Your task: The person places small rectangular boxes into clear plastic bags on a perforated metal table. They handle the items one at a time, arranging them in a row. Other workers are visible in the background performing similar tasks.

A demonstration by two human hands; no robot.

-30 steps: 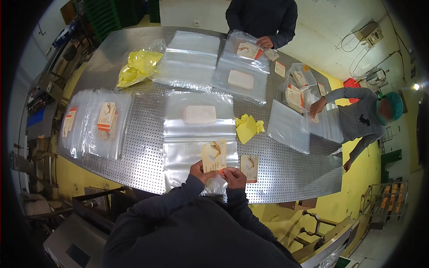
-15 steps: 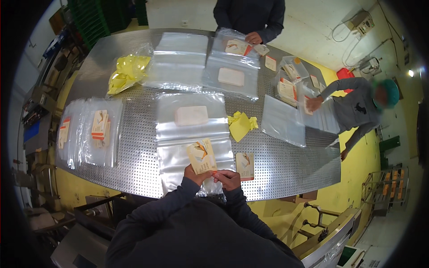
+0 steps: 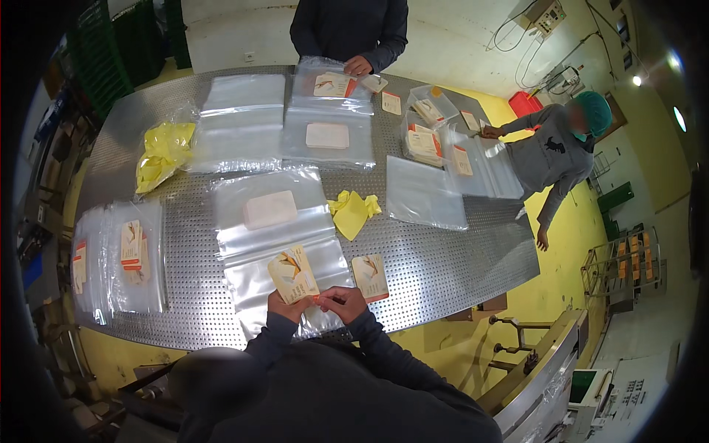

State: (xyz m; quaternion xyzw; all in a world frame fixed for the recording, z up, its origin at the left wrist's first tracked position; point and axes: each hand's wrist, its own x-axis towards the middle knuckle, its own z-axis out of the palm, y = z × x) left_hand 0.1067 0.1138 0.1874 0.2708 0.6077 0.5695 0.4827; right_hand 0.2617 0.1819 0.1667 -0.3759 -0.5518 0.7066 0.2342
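My left hand (image 3: 288, 306) is closed on the lower end of a cream printed card (image 3: 294, 269) with an orange-brown picture; whether it is one card or a small stack I cannot tell. The fingers of my right hand (image 3: 344, 303) pinch the card's lower right corner, where an orange edge shows. Beneath both hands lies a stack of clear plastic bags (image 3: 235, 255), with a pale blank-faced card (image 3: 271, 210) on its far part. A similar printed card (image 3: 371, 277) rests on the table just right of my right hand.
The perforated metal table (image 3: 193, 295) also bears crumpled yellow material (image 3: 354, 214), a bag of yellow pieces (image 3: 164, 155), more clear bags (image 3: 244, 122) and a clear box (image 3: 433, 107) of cards. One co-worker (image 3: 351, 33) stands across the table, another (image 3: 554, 151) at its right end.
The view has swung, so the table sits further left and lower. The right-end co-worker's hand has moved from a card on the bags toward cards farther back. My hands keep their hold.
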